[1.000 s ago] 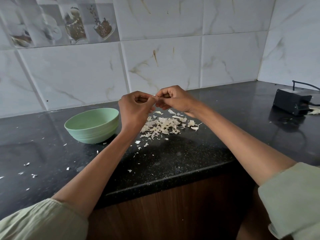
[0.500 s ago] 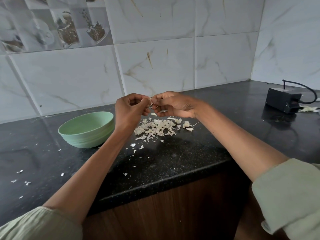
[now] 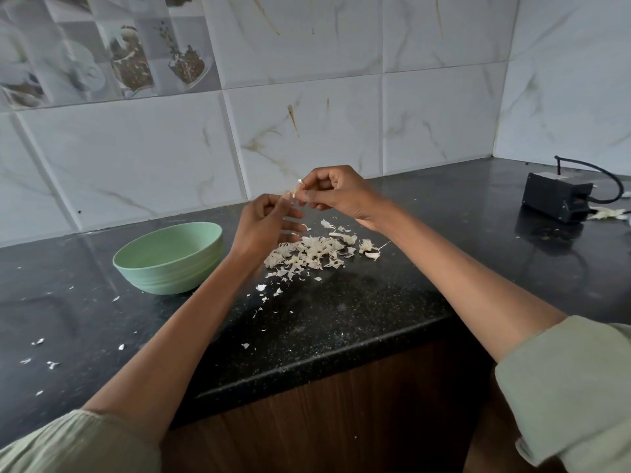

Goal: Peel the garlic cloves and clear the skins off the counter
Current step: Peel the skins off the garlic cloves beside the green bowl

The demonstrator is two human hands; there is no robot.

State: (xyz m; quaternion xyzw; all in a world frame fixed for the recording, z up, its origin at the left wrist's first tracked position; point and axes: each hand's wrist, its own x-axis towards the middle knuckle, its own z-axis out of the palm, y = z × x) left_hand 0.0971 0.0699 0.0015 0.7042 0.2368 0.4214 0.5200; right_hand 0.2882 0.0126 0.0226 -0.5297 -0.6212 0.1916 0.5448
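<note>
Garlic clove: the garlic clove (image 3: 296, 192) is sitting up in the air between our two hands, above the bench (image 3: 341, 312) and well clear of it; it is small and partly hidden, so we are not claiming how much skin is left on it.
Right hand: our right hand (image 3: 336, 196) is curling its fingers round the clove and pinching it at the tips.
Left hand: our left hand (image 3: 264, 223) is blurred; its thumb and forefinger seem to be nipping a flake of skin at the clove while the other fingers are spreading loosely, but we cannot tell this for sure.
Skins: the pile of skins (image 3: 309, 252) is lying on the bench just below our hands, with loose flakes (image 3: 261, 287) scattering toward the front edge and far to the left.
Bowl: the green bowl (image 3: 169, 257) is standing just left of our left wrist; we cannot see what it is holding.
Step in hand: we are judging this as stripping skin from one clove.
Doing it well: we are advising a firm right-hand hold, a peel pulled away from the clove, and working directly over the pile so flakes are dropping there, not spreading further.
Progress: we are judging the clearing as not yet begun.
</note>
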